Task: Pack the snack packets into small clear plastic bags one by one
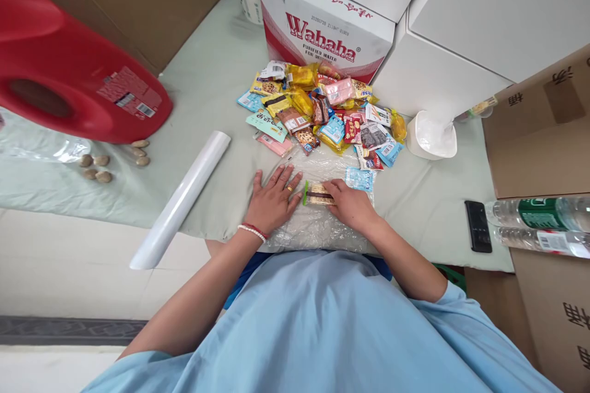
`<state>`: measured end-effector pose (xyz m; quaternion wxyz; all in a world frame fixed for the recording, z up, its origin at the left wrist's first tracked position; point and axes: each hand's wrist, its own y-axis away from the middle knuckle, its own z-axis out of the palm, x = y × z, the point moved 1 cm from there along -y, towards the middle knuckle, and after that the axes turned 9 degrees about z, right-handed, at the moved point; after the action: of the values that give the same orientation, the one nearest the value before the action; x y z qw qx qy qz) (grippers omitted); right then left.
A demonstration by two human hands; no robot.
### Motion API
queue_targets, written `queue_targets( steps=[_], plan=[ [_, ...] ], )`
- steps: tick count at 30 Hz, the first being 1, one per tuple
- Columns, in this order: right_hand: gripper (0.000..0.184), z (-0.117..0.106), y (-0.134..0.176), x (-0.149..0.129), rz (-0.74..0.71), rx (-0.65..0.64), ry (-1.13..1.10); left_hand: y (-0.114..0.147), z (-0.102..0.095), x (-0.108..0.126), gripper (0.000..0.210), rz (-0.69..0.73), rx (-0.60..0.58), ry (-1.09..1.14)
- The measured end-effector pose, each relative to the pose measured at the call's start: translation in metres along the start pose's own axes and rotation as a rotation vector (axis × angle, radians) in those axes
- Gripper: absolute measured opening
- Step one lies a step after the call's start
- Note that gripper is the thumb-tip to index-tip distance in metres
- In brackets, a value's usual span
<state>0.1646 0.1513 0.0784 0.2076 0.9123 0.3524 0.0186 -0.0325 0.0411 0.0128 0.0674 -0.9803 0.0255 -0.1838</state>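
Observation:
My left hand (pixel 273 201) lies flat with its fingers spread, partly on a clear plastic bag (pixel 295 234) at the table's front edge. Just right of it, my right hand (pixel 351 204) grips the right end of a small wrapped biscuit (pixel 317 193) with a dark stripe and a green wrapper edge. The fingertips cover that end of the biscuit. A light-blue packet (pixel 359 178) rests on the bag beyond my right hand. Behind both hands is a heap of small wrapped snacks (pixel 318 110) in yellow, pink, red and blue wrappers.
A Wahaha water carton (pixel 322 31) stands behind the heap. On the left are a white roll (pixel 182 196), a red jug (pixel 83 67) and several nuts (pixel 102 177). To the right are a white tub (pixel 432 136), a phone (pixel 478 226) and plastic bottles (pixel 544 214).

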Motion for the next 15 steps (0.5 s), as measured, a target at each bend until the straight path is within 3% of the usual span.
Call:
queue_targets(
  steps=[4,6,8,10,13,15],
  plan=[
    [0.065,0.003,0.001,0.005,-0.013,0.018,-0.072,0.001,0.001,-0.009,0.054,0.001,0.029,0.051],
    [0.062,0.006,0.010,0.018,-0.045,0.105,-0.177,0.006,-0.003,-0.015,0.053,0.006,0.104,0.089],
    [0.048,0.008,0.026,0.039,-0.113,0.226,-0.308,0.014,-0.011,-0.019,0.051,0.045,0.224,0.107],
    [0.034,0.010,0.049,0.061,-0.254,0.253,-0.419,0.027,-0.022,-0.020,0.050,0.159,0.285,0.140],
    [0.035,0.022,0.084,0.085,-0.454,0.067,-0.479,0.050,-0.035,-0.017,0.051,0.404,0.120,0.307],
    [0.044,0.037,0.098,0.092,-0.471,-0.014,-0.456,0.066,-0.037,-0.016,0.046,0.489,-0.034,0.375]
  ],
)
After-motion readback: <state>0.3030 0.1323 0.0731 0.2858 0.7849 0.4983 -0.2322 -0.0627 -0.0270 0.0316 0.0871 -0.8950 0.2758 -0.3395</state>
